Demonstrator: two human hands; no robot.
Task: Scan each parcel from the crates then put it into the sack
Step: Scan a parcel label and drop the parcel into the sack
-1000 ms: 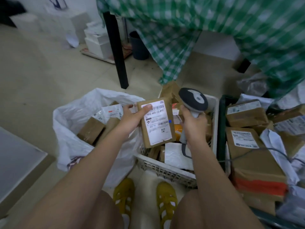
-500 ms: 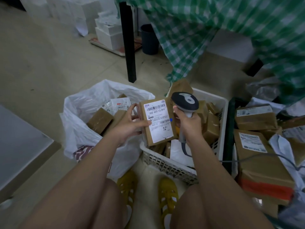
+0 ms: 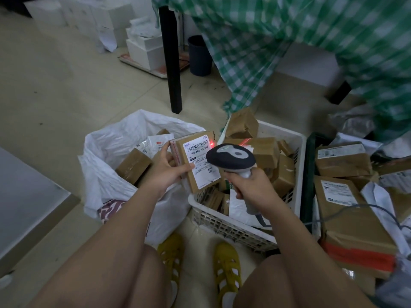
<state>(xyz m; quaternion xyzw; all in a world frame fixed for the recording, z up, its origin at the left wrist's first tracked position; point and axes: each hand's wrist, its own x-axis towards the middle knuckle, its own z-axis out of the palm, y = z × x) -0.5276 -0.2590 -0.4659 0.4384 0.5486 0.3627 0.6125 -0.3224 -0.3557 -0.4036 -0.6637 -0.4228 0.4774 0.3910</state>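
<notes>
Big white sack (image 3: 115, 152) sits on the floor at left, mouth open, with brown boxes already inside. Right next to it is the white crate (image 3: 295, 174) packed with parcels, and a dark green crate (image 3: 309, 174) further right. Left hand (image 3: 165, 172) grips the labelled parcel (image 3: 200, 162) between sack and white crate, thumb across the label. Right hand (image 3: 250, 185) has its fingers wrapped round the scanner (image 3: 231, 160), which casts red light at the barcode's edge.
</notes>
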